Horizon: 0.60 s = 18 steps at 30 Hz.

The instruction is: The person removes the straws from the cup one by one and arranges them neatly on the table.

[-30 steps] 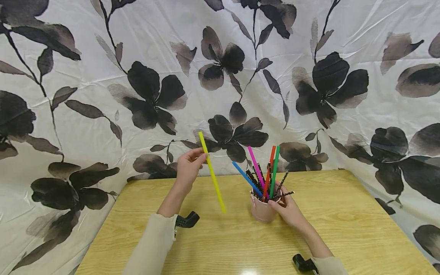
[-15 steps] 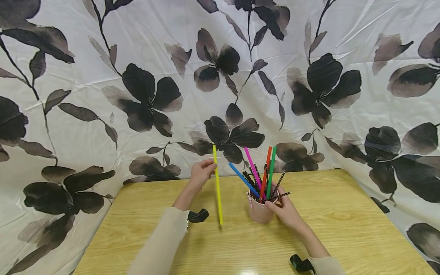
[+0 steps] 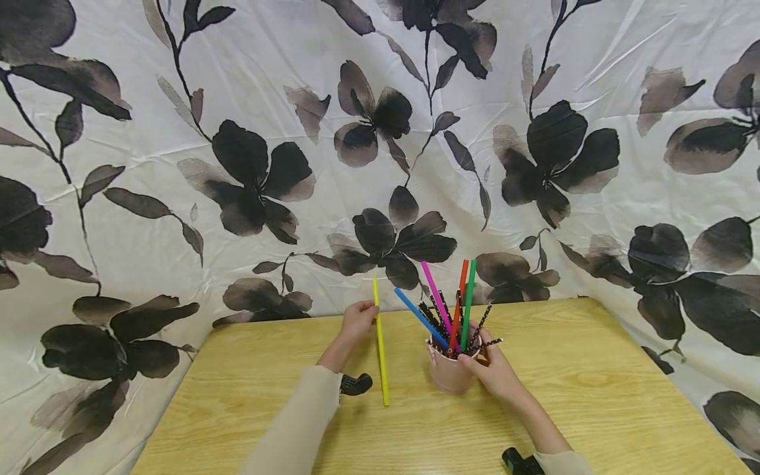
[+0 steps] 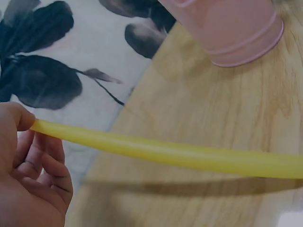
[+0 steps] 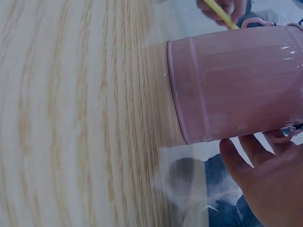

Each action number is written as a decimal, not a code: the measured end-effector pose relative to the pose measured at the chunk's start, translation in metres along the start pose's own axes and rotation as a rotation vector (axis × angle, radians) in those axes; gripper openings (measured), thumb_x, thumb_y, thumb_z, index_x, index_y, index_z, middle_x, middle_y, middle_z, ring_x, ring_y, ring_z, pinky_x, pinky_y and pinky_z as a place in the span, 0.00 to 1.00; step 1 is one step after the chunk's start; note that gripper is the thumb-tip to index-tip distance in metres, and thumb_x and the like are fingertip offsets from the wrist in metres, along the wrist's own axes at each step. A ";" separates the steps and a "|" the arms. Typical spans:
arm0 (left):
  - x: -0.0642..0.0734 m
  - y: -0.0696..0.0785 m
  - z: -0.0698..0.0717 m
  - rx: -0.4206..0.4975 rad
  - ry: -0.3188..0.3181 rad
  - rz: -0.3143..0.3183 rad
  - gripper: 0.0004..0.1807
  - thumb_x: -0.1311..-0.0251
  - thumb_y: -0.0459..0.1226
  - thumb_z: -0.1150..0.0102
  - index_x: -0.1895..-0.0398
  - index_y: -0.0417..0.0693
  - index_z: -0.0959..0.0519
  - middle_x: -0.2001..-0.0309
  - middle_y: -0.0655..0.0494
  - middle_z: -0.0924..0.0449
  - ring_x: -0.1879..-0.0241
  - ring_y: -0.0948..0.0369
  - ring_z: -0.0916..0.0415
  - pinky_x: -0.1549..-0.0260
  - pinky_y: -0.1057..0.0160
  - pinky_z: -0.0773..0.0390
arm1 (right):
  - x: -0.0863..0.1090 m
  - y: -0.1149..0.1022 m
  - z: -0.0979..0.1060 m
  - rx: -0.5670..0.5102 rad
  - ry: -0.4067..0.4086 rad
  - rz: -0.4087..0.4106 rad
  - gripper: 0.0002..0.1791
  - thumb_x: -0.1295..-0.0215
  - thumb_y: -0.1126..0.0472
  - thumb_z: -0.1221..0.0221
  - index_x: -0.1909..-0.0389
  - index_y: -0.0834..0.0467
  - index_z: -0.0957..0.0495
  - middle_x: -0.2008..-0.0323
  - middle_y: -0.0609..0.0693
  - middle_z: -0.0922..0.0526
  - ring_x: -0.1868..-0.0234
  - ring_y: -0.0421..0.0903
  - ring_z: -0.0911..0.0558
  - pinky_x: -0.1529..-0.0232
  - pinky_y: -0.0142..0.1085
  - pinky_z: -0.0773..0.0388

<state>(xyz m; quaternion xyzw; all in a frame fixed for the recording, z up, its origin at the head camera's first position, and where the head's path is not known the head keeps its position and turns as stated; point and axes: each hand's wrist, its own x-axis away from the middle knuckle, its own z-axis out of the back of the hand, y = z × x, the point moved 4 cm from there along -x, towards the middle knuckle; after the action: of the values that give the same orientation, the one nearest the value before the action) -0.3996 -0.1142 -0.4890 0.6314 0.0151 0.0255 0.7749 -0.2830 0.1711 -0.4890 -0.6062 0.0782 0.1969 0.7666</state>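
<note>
My left hand [image 3: 358, 322] pinches a yellow straw [image 3: 381, 359] near its upper end, between thumb and finger. The straw slants down toward the front, its lower end close over the table, and its shadow shows in the left wrist view. To the right of it stands a small pink bucket [image 3: 451, 375], upright on the table. My right hand [image 3: 499, 375] grips the bucket at its right side, thumb at the rim and fingers behind. Out of the bucket stick a blue straw [image 3: 418, 315], a magenta straw [image 3: 436, 294], a red straw [image 3: 458, 310], a green straw [image 3: 468, 307] and several black dotted straws [image 3: 481, 320].
The wooden table [image 3: 594, 396] reaches back to a white cloth [image 3: 451, 39] printed with dark flowers. Black wrist cameras sit on both forearms, the left camera [image 3: 356, 384] beside the yellow straw.
My left hand has moved right and down with the yellow straw, bringing its lower end nearer the front. The right hand and the bucket have stayed in place.
</note>
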 end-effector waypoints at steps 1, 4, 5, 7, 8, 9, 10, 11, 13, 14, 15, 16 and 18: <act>-0.001 -0.003 -0.002 -0.003 -0.001 0.005 0.19 0.32 0.34 0.47 0.43 0.30 0.26 0.54 0.40 0.22 0.62 0.53 0.23 0.59 0.52 0.23 | 0.000 0.000 0.000 0.003 0.002 0.000 0.36 0.34 0.67 0.41 0.28 0.61 0.45 0.34 0.67 0.36 0.37 0.62 0.33 0.46 0.46 0.28; -0.002 -0.011 -0.006 -0.006 0.006 0.001 0.18 0.32 0.33 0.48 0.44 0.29 0.26 0.55 0.37 0.21 0.66 0.58 0.25 0.66 0.60 0.23 | 0.001 0.000 0.000 0.004 0.001 0.003 0.35 0.33 0.67 0.42 0.28 0.61 0.45 0.34 0.66 0.36 0.37 0.62 0.33 0.46 0.43 0.28; -0.003 -0.013 -0.008 -0.006 0.007 -0.006 0.18 0.33 0.32 0.48 0.44 0.28 0.26 0.56 0.37 0.21 0.67 0.59 0.25 0.68 0.62 0.24 | 0.001 0.000 0.000 0.003 -0.003 0.002 0.35 0.33 0.67 0.42 0.28 0.61 0.45 0.34 0.66 0.36 0.37 0.62 0.33 0.47 0.42 0.27; -0.003 -0.016 -0.010 -0.003 0.010 -0.021 0.18 0.34 0.30 0.47 0.44 0.28 0.27 0.59 0.37 0.21 0.69 0.60 0.26 0.72 0.66 0.25 | 0.001 0.000 0.000 -0.004 -0.009 -0.001 0.35 0.33 0.67 0.42 0.28 0.61 0.45 0.33 0.66 0.37 0.37 0.63 0.34 0.46 0.44 0.27; -0.004 -0.018 -0.011 -0.006 0.012 -0.026 0.18 0.35 0.29 0.47 0.44 0.28 0.28 0.61 0.39 0.21 0.70 0.61 0.26 0.73 0.67 0.26 | 0.001 0.001 0.000 -0.006 -0.009 -0.005 0.35 0.33 0.67 0.42 0.28 0.60 0.45 0.33 0.66 0.37 0.36 0.63 0.34 0.46 0.46 0.28; -0.004 -0.019 -0.013 -0.009 0.012 -0.031 0.18 0.35 0.29 0.46 0.44 0.28 0.29 0.62 0.41 0.21 0.71 0.61 0.26 0.74 0.68 0.26 | 0.001 0.001 0.000 -0.004 -0.010 -0.013 0.35 0.33 0.66 0.42 0.28 0.60 0.46 0.33 0.66 0.37 0.36 0.63 0.35 0.45 0.48 0.28; -0.004 -0.020 -0.014 -0.009 0.011 -0.031 0.19 0.36 0.29 0.45 0.43 0.29 0.30 0.63 0.42 0.22 0.72 0.61 0.27 0.75 0.68 0.27 | 0.000 0.001 0.000 -0.007 -0.008 -0.023 0.35 0.32 0.66 0.42 0.28 0.59 0.45 0.33 0.65 0.37 0.36 0.63 0.35 0.44 0.51 0.29; -0.003 -0.021 -0.015 -0.011 0.010 -0.031 0.19 0.36 0.28 0.45 0.43 0.29 0.30 0.64 0.43 0.22 0.73 0.61 0.27 0.76 0.68 0.27 | 0.000 0.002 0.000 -0.009 -0.009 -0.031 0.35 0.32 0.65 0.42 0.28 0.59 0.45 0.33 0.65 0.37 0.35 0.63 0.36 0.43 0.53 0.30; -0.003 -0.022 -0.017 -0.018 0.005 -0.030 0.20 0.37 0.28 0.45 0.42 0.29 0.32 0.64 0.44 0.22 0.74 0.61 0.28 0.77 0.68 0.27 | -0.001 0.003 0.001 -0.013 -0.011 -0.047 0.35 0.32 0.64 0.42 0.27 0.58 0.45 0.33 0.65 0.37 0.34 0.64 0.36 0.42 0.57 0.32; -0.002 -0.023 -0.018 -0.027 0.002 -0.023 0.21 0.37 0.29 0.44 0.42 0.30 0.32 0.64 0.45 0.23 0.74 0.61 0.28 0.77 0.68 0.27 | -0.001 0.003 0.001 -0.013 -0.013 -0.053 0.35 0.32 0.64 0.42 0.27 0.57 0.45 0.33 0.65 0.37 0.35 0.64 0.36 0.42 0.58 0.33; -0.002 -0.023 -0.019 -0.033 -0.003 -0.024 0.22 0.38 0.28 0.44 0.42 0.30 0.32 0.64 0.45 0.23 0.74 0.61 0.28 0.77 0.68 0.27 | -0.002 0.004 0.001 -0.013 -0.015 -0.056 0.35 0.32 0.64 0.42 0.27 0.57 0.46 0.33 0.65 0.37 0.34 0.64 0.36 0.42 0.59 0.33; -0.001 -0.023 -0.020 -0.038 -0.008 -0.024 0.22 0.38 0.28 0.44 0.41 0.31 0.32 0.65 0.45 0.22 0.75 0.61 0.28 0.77 0.67 0.27 | -0.002 0.004 0.001 -0.018 -0.016 -0.059 0.36 0.32 0.64 0.42 0.27 0.58 0.46 0.33 0.66 0.37 0.35 0.64 0.36 0.42 0.59 0.33; 0.000 -0.023 -0.022 -0.049 -0.025 -0.037 0.22 0.39 0.28 0.44 0.42 0.31 0.31 0.66 0.44 0.22 0.76 0.61 0.29 0.78 0.67 0.28 | -0.002 0.004 0.001 -0.022 -0.018 -0.061 0.36 0.32 0.64 0.42 0.27 0.58 0.46 0.33 0.66 0.37 0.35 0.65 0.36 0.42 0.59 0.33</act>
<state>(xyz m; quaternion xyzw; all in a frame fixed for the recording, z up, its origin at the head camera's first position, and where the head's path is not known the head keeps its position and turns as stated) -0.4005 -0.0971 -0.5164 0.6123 0.0166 0.0038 0.7905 -0.2864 0.1728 -0.4917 -0.6148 0.0507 0.1796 0.7663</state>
